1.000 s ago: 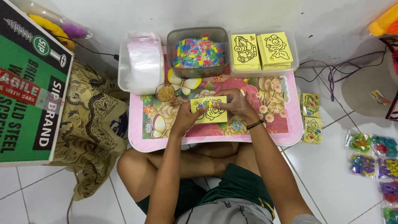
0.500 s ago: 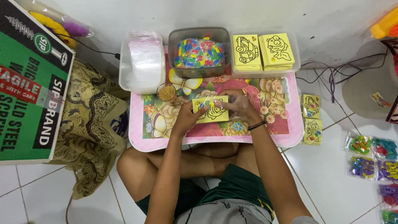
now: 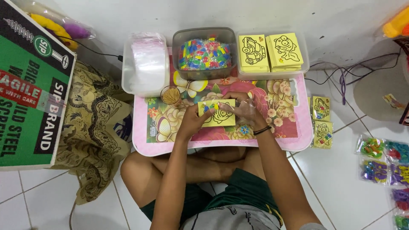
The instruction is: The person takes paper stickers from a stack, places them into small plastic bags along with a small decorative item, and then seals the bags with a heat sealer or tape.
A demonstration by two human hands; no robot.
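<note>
card: small yellow card (image 3: 217,114) with a black line-drawn cartoon on it and a few tiny coloured bits along its top edge, lying just above the middle of the table
left hand: left hand (image 3: 192,120) has its fingers pinched on the card's left edge
right hand: right hand (image 3: 243,110) sits on the card's right side, fingers curled over it and gripping; there's a clear film look around them, can't tell exactly what it is
wrist: black band (image 3: 262,130) on the right wrist
table: low pink table (image 3: 298,136) with a flower and butterfly print, over the person's crossed legs
behind the card: clear tub of colourful bits (image 3: 204,53), tray with two stacks of yellow picture cards (image 3: 270,52), white tub of clear plastic bags (image 3: 147,61)
floor right: two more yellow cards (image 3: 321,121), plus bagged colourful packs (image 3: 381,159)
left: big green cardboard box (image 3: 30,85)
</note>
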